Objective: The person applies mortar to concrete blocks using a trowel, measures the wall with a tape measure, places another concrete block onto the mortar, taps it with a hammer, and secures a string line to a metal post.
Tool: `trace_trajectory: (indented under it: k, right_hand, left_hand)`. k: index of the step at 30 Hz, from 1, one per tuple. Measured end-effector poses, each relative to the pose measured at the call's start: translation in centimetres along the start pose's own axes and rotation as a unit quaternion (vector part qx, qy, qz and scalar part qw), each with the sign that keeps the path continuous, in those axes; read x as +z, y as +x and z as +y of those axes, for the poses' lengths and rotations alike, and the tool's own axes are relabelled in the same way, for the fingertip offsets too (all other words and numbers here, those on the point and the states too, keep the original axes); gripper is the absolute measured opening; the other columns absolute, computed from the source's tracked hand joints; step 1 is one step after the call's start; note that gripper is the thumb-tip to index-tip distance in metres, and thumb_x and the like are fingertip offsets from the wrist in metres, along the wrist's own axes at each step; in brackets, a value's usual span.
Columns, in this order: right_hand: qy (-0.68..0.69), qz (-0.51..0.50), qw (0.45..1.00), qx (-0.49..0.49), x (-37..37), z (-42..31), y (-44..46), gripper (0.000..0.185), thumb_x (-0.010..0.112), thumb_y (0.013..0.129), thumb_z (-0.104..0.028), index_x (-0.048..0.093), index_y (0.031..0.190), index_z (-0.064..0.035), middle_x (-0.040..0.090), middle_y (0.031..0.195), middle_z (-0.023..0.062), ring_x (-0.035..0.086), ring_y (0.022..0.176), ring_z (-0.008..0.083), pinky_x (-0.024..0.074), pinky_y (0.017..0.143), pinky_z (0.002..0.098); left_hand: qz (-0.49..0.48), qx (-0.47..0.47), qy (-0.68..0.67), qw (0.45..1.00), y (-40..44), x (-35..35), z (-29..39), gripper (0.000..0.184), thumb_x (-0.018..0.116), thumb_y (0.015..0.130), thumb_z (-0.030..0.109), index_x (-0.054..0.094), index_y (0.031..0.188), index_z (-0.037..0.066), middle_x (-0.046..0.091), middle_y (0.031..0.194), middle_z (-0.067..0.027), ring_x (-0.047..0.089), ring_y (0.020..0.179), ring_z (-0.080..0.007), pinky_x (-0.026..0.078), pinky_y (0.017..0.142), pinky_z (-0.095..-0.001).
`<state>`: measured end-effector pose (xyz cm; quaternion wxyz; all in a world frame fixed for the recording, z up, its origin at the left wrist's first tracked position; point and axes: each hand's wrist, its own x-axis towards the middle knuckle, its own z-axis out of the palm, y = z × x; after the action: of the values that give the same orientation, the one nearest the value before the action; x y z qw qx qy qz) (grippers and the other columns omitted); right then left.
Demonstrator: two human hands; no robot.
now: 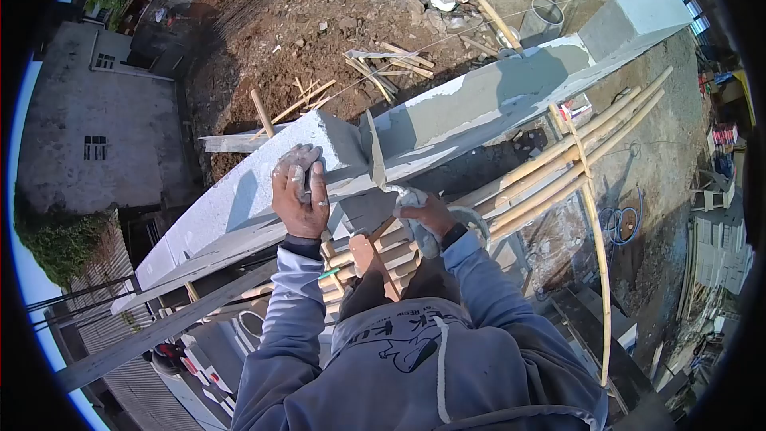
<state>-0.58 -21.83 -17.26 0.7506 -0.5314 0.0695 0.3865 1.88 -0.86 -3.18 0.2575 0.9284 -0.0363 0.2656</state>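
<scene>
Clerk: Step in hand, left to right?

Keeper: By judgement, mortar work at a block's end. Near block (275,148): pale, left of centre, end face turned toward the blade. Left hand (300,195): grey-smeared, laid on that block by its end, fingers over the top; how narrow or firm the grip is, I cannot tell. Trowel (373,152): blade upright, just beside the end face; contact cannot be told. Right hand (431,219): grip narrow, wrapped about the trowel's handle. Mortar layer (443,112): grey, spread to the right of the blade.

Clerk: And the next move calls for?

Keeper: In my judgement, a steady left hand on the block and an even blade angle along the end face, edges spared.

Clerk: Counts, left to right?

Keeper: Building (132,112), one, with two small barred openings showing. Near block, one; joints further left cannot be told. Hands, two. Trowel, one. Mortar layer, one run. Grey bucket (545,22), one, beyond the mortar. Long poles (558,161), at least three, side by side. Crossing pole (595,271), one, laid over them. Blue hose (622,223), one coil. Far block (650,14), one, at the mortar's far end.
</scene>
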Motion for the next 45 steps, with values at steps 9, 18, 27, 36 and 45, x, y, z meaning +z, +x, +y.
trace_trajectory:
  k: [9, 18, 27, 36, 45]
  right_hand:
    - [-0.244, -0.069, 0.964, -0.076, -3.5, -3.4, 3.1, 0.062, 0.076, 0.065, -0.031, 0.055, 0.115, 0.0002, 0.063, 0.099, 0.0147, 0.059, 0.093, 0.0238, 0.0453, 0.086, 0.0316]
    - [-0.425, -0.035, 0.886, -0.179, -2.0, -3.6, -1.6, 0.079, 0.070, 0.069, -0.043, 0.045, 0.127, 0.0048, 0.054, 0.118, 0.0267, 0.051, 0.112, 0.0371, 0.0396, 0.097, 0.0365]
    - [-0.178, -0.016, 0.984, -0.024, -2.3, -2.3, -1.8, 0.055, 0.073, 0.070, -0.019, 0.054, 0.116, 0.0034, 0.061, 0.098, 0.0134, 0.057, 0.092, 0.0172, 0.0469, 0.083, 0.0308]
    - [-0.376, 0.014, 0.920, -0.106, -3.0, 5.7, -4.8, 0.061, 0.070, 0.068, -0.027, 0.051, 0.116, 0.0063, 0.060, 0.103, 0.0247, 0.059, 0.094, 0.0345, 0.0476, 0.083, 0.0371]
    - [-0.263, 0.074, 0.962, -0.015, -4.0, -0.6, 2.9, 0.049, 0.069, 0.065, -0.021, 0.058, 0.106, 0.0041, 0.064, 0.083, 0.0152, 0.062, 0.073, 0.0219, 0.0502, 0.069, 0.0339]
  left_hand:
    - [0.003, 0.000, 0.004, 1.000, 0.0, -0.2, 0.1, 0.017, 0.056, 0.088, 0.010, 0.067, 0.100, 0.005, 0.062, 0.101, -0.0127, 0.057, 0.101, -0.0278, 0.043, 0.090, -0.0361]
    - [0.001, 0.002, -0.010, 1.000, -0.4, -0.1, -0.2, 0.018, 0.055, 0.088, 0.010, 0.066, 0.101, 0.004, 0.062, 0.102, -0.0130, 0.057, 0.102, -0.0282, 0.043, 0.091, -0.0360]
    - [0.002, 0.001, -0.017, 1.000, -0.6, 0.1, -0.7, 0.020, 0.056, 0.085, 0.009, 0.066, 0.103, 0.007, 0.062, 0.102, -0.0109, 0.056, 0.102, -0.0293, 0.043, 0.090, -0.0371]
    - [-0.029, 0.011, 0.003, 1.000, -0.4, -0.4, -0.2, 0.020, 0.054, 0.090, 0.012, 0.065, 0.104, 0.004, 0.061, 0.105, -0.0128, 0.055, 0.105, -0.0282, 0.041, 0.093, -0.0369]
    - [-0.011, 0.007, -0.020, 1.000, -0.5, 0.0, -0.5, 0.020, 0.056, 0.086, 0.009, 0.065, 0.103, 0.007, 0.063, 0.102, -0.0120, 0.057, 0.103, -0.0301, 0.043, 0.091, -0.0381]
